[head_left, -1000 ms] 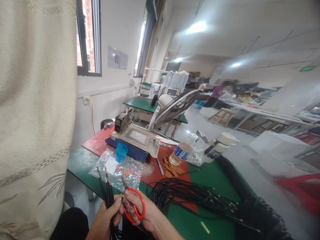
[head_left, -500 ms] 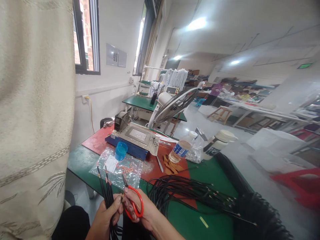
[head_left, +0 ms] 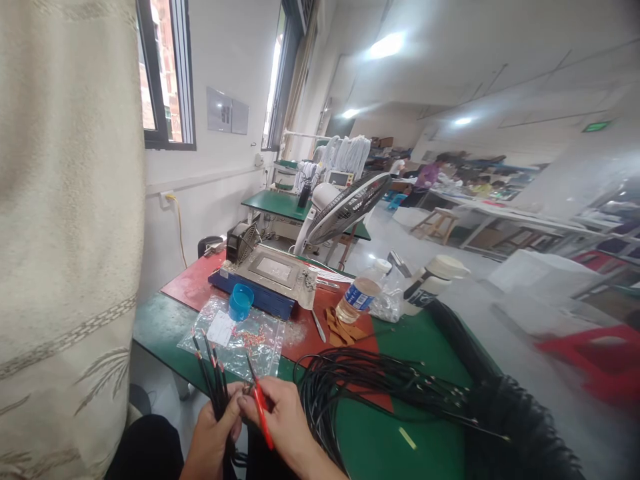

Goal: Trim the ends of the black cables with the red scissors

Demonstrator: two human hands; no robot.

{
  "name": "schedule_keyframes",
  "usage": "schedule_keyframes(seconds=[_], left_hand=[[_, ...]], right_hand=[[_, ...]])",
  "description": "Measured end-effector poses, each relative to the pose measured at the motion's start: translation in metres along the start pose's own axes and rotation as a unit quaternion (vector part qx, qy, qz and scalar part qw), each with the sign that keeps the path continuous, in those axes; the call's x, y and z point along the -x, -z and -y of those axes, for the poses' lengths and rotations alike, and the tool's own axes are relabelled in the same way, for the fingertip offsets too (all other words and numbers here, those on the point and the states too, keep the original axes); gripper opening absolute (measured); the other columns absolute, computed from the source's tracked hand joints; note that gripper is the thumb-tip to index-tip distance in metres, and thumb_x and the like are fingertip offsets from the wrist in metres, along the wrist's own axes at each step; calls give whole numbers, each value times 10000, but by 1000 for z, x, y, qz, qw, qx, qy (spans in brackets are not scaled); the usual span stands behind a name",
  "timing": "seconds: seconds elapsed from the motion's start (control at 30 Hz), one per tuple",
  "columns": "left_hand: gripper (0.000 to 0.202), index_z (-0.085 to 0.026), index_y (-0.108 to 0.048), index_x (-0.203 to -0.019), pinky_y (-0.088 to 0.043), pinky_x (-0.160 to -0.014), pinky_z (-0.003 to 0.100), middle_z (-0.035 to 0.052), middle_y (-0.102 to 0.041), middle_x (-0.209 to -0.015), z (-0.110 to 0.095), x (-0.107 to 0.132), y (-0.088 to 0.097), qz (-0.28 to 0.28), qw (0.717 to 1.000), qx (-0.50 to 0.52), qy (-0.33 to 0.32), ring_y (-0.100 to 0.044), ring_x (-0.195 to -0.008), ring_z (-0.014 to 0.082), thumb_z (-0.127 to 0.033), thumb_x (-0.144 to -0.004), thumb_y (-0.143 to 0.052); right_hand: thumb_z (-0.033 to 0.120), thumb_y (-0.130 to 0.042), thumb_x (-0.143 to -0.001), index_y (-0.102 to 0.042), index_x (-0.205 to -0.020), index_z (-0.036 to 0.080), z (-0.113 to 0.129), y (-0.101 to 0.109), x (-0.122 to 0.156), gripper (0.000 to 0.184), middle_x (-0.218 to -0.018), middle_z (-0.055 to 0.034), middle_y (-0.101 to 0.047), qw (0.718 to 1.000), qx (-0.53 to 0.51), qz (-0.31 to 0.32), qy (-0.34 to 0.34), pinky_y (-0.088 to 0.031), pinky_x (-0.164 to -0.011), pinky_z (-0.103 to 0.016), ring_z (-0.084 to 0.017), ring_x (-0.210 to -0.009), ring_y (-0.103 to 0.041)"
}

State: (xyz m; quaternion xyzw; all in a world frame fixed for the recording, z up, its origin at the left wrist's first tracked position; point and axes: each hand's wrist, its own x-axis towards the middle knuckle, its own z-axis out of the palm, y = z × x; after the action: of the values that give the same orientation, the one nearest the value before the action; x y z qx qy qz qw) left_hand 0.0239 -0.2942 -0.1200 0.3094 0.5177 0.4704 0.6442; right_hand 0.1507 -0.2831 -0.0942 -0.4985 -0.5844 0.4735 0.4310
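My left hand (head_left: 214,423) is closed round a bundle of black cables (head_left: 218,385), whose stripped ends with reddish wires point up and away from me. In my right hand (head_left: 283,413) is a pair of red-handled scissors (head_left: 261,412), their blades pointing up past my fingers. The thumbs and fingertips of both hands meet beside the bundle; what lies between them is too small to make out. Just beyond, a clear plastic bag (head_left: 270,360) lies flat with small red and orange wire scraps (head_left: 249,337) and a blue round container (head_left: 241,302) on it.
A large heap of black cables (head_left: 360,363) spreads over the green table (head_left: 370,440) to the right. Behind the bag stands a blue-based heating plate (head_left: 275,270) with a small fan. A bottle of clear liquid (head_left: 357,298), brown strips (head_left: 340,327) and a white jug (head_left: 435,283) stand or lie farther right.
My right hand has turned, so the scissors now show edge-on instead of with their handle loops facing me. My left hand keeps the cable bundle in nearly the same place.
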Motion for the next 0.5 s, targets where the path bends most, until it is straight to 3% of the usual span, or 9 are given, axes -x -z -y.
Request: schedule_keyframes(seconds=[0.17,0.4,0.5], left_hand=[[496,-112,-573,-820,-202,-397,158,-63,-477,-470,-3,2,-4,-11,999,31,-12,-317,-349,-2,-518,-553,-672],[475,-117,-623,-809,-221,-383,150,-47,-513,-514,-3,4,-7,-23,999,31,-27,-351,-355,-2,-498,-534,-697],[459,-128,-626,-817,-221,-387,156,-47,-520,-527,0,3,-6,-29,999,28,-28,-344,-357,-4,-484,-536,-703]], right_hand=[[614,-595,-659,-510,-600,135,-2,-2,3,489,-430,56,-388,983,-140,40,-114,-249,-342,-176,-45,-329,-339],[595,-614,-655,-540,-591,117,2,-3,2,488,-424,53,-393,978,-171,40,-114,-238,-332,-164,-33,-330,-331],[583,-621,-658,-505,-588,130,1,-2,2,473,-424,63,-379,978,-167,11,-124,-230,-335,-166,-30,-332,-319]])
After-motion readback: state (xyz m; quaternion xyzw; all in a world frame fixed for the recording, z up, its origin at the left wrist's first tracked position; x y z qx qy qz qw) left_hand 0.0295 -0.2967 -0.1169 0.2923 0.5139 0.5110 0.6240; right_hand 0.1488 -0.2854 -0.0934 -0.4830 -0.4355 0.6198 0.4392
